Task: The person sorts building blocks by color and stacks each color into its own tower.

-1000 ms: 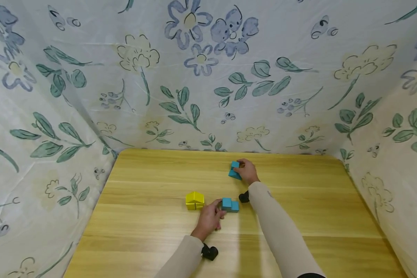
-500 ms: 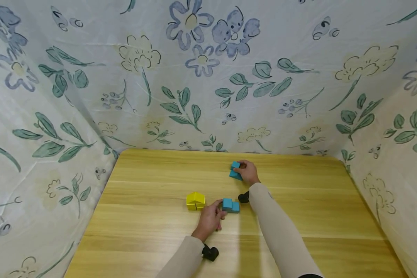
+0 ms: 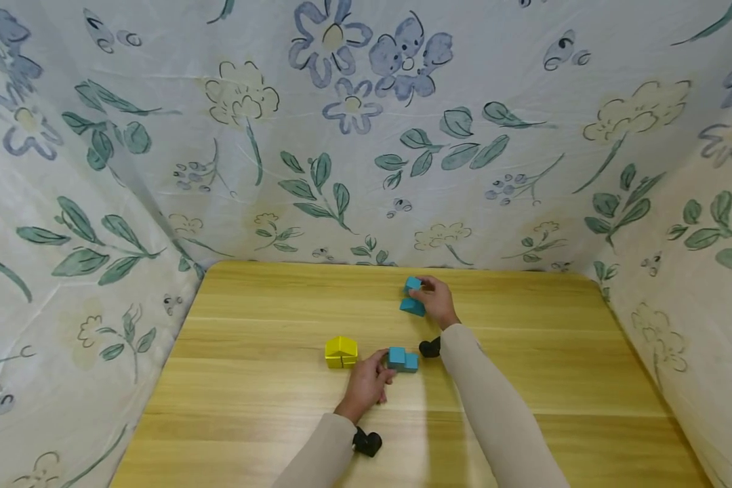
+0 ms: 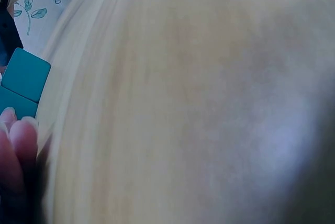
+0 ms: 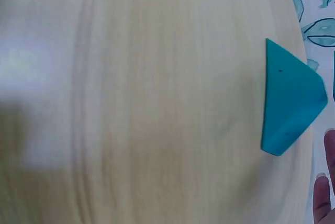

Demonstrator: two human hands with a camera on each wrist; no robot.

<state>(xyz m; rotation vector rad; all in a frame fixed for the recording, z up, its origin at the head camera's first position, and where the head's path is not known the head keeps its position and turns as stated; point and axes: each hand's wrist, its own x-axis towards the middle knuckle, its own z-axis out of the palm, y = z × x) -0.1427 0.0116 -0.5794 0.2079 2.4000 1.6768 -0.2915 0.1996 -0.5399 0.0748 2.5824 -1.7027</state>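
My right hand (image 3: 437, 300) pinches a small blue block (image 3: 412, 283) near the back of the table. Just in front of that block lies a blue triangular block (image 3: 411, 307), its slanted faces plain in the right wrist view, apart from the fingers. Closer to me, my left hand (image 3: 366, 386) holds the left one of two blue blocks (image 3: 396, 358), index finger at its back left and thumb at its front. The lower blue block (image 3: 411, 362) adjoins it on the right. In the left wrist view, fingertips (image 4: 23, 135) partly cover the blue blocks.
Left of my left hand stands a yellow house-like stack of blocks (image 3: 341, 352) with a peaked top. The wooden table (image 3: 250, 400) ends at a floral cloth (image 3: 354, 183) along the back and sides. Black wrist devices (image 3: 367, 442) are on both arms.
My right hand has raised its blue block slightly and back, and a gap now shows between it and the triangular block. My left hand and the blocks near it keep their places.
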